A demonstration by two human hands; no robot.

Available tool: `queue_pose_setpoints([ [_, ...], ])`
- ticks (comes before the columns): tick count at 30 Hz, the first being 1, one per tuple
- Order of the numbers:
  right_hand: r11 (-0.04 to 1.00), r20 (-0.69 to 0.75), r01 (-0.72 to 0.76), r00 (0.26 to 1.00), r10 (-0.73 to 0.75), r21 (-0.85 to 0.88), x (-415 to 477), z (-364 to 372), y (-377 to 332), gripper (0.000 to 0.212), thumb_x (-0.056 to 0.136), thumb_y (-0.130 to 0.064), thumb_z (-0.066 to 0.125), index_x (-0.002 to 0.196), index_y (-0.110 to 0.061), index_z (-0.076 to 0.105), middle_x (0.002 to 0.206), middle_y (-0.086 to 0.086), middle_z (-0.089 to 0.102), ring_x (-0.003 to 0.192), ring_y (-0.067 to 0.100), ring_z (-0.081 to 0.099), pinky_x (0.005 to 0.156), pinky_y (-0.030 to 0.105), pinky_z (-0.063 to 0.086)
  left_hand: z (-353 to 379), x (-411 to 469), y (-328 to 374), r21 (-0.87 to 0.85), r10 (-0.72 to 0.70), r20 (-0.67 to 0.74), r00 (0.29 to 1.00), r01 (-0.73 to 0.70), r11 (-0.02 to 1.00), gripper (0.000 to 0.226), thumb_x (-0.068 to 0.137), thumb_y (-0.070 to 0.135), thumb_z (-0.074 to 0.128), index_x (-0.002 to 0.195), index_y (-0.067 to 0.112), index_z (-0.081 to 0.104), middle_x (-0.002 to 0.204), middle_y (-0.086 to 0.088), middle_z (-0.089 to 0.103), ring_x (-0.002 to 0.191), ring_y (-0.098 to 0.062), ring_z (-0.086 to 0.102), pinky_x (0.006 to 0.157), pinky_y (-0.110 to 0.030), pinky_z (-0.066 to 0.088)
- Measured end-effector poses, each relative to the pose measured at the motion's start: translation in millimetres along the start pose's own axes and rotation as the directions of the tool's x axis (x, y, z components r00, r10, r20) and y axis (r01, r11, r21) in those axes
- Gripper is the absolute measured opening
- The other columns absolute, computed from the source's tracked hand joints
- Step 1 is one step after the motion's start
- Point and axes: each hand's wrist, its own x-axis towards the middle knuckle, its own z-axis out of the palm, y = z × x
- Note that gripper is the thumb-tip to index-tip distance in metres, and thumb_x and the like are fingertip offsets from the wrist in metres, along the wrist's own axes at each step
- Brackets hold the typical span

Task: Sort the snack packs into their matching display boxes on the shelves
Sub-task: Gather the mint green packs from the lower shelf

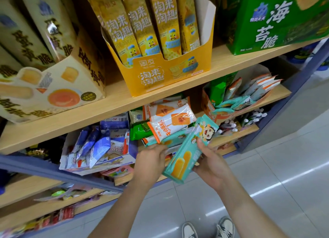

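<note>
Pretty standard shop aisle here: tiered shelf boards in light wood grain, held in a dull blue metal frame, same blue on the slanted upright at the right end. Glossy pale grey floor tiles below, thin grout lines, long white light streaks bouncing off them

On the upper shelf the left box, middle box and right box stand in a row. Beneath that shelf, a torn box sits left, a loose pile centre, a filled box right. Before the pile, the left hand holds a short pack, the right hand a long pack.
</note>
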Motion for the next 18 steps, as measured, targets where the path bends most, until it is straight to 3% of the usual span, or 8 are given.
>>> queue_pose_setpoints([
  [2,1.0,-0.019,-0.003,1.0,0.003,0.005,2,-2,1,0.047,0.083,-0.027,0.068,0.128,-0.014,0.062,0.124,0.013,0.067,0.113,0.029,0.063,0.105,0.058,0.043,-20,8,7,-0.084,-0.02,-0.196,0.98,0.003,0.996,0.022,0.082,0.004,0.072,0.102,0.012,0.074,0.096,-0.004,0.07,0.085,-0.02,0.062,0.072,-0.029,0.05],
  [4,1.0,-0.033,-0.005,0.999,0.005,0.003,3,-1,0,0.05,0.083,-0.027,0.069,0.13,-0.012,0.06,0.128,0.014,0.066,0.121,0.032,0.06,0.106,0.058,0.042,-33,26,12,-0.037,-0.025,-0.239,0.971,0.016,0.999,0.033,0.088,0.016,0.069,0.121,0.012,0.066,0.113,-0.006,0.062,0.102,-0.022,0.054,0.082,-0.033,0.047],
  [6,1.0,-0.04,0.003,0.999,-0.003,-0.004,2,1,0,0.046,0.085,-0.026,0.067,0.129,-0.013,0.061,0.125,0.012,0.068,0.12,0.031,0.062,0.104,0.054,0.047,-37,47,15,0.091,-0.06,-0.06,0.996,0.065,0.994,0.052,0.092,0.036,0.063,0.139,0.017,0.051,0.134,-0.004,0.052,0.119,-0.025,0.045,0.094,-0.04,0.043],
  [8,0.999,-0.042,0.038,0.998,-0.038,-0.005,2,3,-3,0.033,0.09,-0.022,0.063,0.121,-0.014,0.064,0.116,0.009,0.072,0.104,0.024,0.07,0.092,0.045,0.055,-36,62,19,0.184,-0.12,0.125,0.985,0.095,0.978,0.063,0.092,0.048,0.059,0.146,0.022,0.039,0.145,-0.001,0.043,0.129,-0.026,0.039,0.101,-0.044,0.039],
  [11,0.996,-0.049,0.087,0.995,-0.085,0.028,2,3,-4,0.02,0.096,-0.016,0.057,0.114,-0.017,0.065,0.105,0.004,0.075,0.09,0.018,0.072,0.077,0.037,0.056,-32,68,21,0.252,-0.171,0.163,0.972,0.127,0.959,0.065,0.087,0.049,0.065,0.143,0.025,0.042,0.141,-0.003,0.043,0.128,-0.027,0.037,0.101,-0.046,0.037],
  [15,0.995,-0.042,0.067,0.997,-0.063,0.079,1,4,-5,0.033,0.092,-0.022,0.06,0.124,-0.017,0.062,0.116,0.007,0.072,0.1,0.021,0.069,0.079,0.039,0.057,-34,75,28,0.328,-0.136,0.047,0.99,0.113,0.938,0.05,0.087,0.047,0.064,0.128,0.019,0.053,0.125,-0.008,0.047,0.12,-0.03,0.038,0.102,-0.045,0.036],
  [18,0.995,-0.048,0.056,0.997,-0.052,0.082,0,3,-4,0.04,0.09,-0.024,0.062,0.129,-0.014,0.06,0.118,0.01,0.071,0.101,0.023,0.069,0.075,0.038,0.058,-35,89,26,0.232,-0.221,0.142,0.965,0.185,0.955,0.05,0.087,0.045,0.064,0.123,0.011,0.052,0.121,-0.015,0.054,0.115,-0.034,0.047,0.097,-0.042,0.04],
])
